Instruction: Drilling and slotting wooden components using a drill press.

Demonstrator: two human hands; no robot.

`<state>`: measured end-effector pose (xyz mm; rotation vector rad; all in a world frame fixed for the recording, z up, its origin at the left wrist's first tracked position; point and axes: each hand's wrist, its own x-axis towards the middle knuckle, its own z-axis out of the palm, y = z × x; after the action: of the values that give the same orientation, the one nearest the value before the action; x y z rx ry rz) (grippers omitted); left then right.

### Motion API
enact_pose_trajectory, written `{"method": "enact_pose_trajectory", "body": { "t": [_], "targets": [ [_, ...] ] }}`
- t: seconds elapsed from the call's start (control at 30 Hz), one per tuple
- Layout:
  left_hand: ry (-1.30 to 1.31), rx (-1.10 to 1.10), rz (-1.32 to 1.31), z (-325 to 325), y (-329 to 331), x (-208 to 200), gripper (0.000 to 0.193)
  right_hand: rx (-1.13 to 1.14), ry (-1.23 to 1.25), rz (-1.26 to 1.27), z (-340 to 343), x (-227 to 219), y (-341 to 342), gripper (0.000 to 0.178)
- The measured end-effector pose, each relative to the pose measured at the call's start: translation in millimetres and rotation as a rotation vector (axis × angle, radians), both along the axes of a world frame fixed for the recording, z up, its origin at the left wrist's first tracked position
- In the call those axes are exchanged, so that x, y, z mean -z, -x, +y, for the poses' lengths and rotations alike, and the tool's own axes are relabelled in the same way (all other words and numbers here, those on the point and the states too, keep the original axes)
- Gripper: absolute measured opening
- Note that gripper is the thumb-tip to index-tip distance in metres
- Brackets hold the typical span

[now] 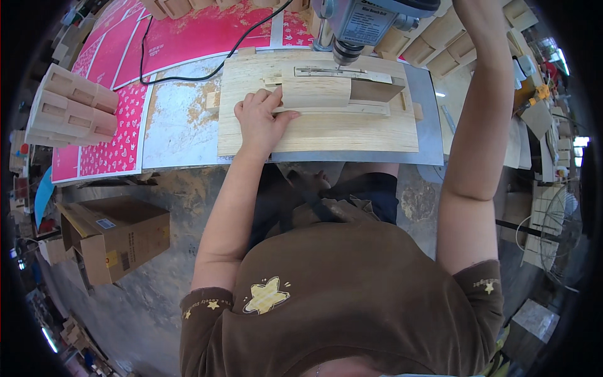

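My left hand [259, 119] closes around the left end of a pale wooden piece [317, 92]. Its thumb lies along the near edge, with the other fingers curled at the far side. The piece rests between low strips on a wide wooden base board [352, 135]. Just beyond it, the chuck [347, 51] of a grey bench drill [370, 22] points down at a slotted strip [342, 75]; whether the bit touches wood is too small to tell. My right forearm [483, 113] reaches up past the drill's right side, and the hand is cut off by the top edge.
Stacked pale wooden pieces [78, 107] stand on the pink patterned table cover [119, 135] at left. More wooden pieces [449, 47] are piled at far right. A black cable [213, 66] curves across the table. An open cardboard box [122, 239] sits on the floor at left.
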<state>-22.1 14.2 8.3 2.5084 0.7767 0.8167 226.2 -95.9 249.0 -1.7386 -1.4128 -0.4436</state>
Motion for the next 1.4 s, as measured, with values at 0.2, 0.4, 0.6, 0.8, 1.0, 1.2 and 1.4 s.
{"method": "enact_pose_trajectory", "body": {
  "t": [0.2,0.4,0.6,0.8,1.0,1.2,1.4],
  "targets": [
    [-0.022,0.025,0.001,2,2,2,0.048,0.216,0.011,-0.003,-63,26,55,0.027],
    [-0.022,0.031,-0.015,3,2,4,0.048,0.049,-0.224,0.236,-65,88,89,0.013],
    [0.017,0.011,0.009,0,0,-2,0.035,0.094,-0.269,0.165,-55,160,77,0.008],
    [-0.022,0.025,-0.006,3,1,5,0.049,0.065,-0.23,0.087,-56,153,72,0.004],
    [0.043,0.005,0.02,-5,-5,-1,0.034,0.451,0.036,-0.607,-52,49,25,0.02],
    [0.078,0.054,0.004,-25,-31,-2,0.054,0.068,-0.221,0.097,21,7,-25,0.037],
    [0.021,0.043,0.012,-22,-28,3,0.054,0.104,-0.122,-0.03,-30,1,43,0.037]
  ]
}}
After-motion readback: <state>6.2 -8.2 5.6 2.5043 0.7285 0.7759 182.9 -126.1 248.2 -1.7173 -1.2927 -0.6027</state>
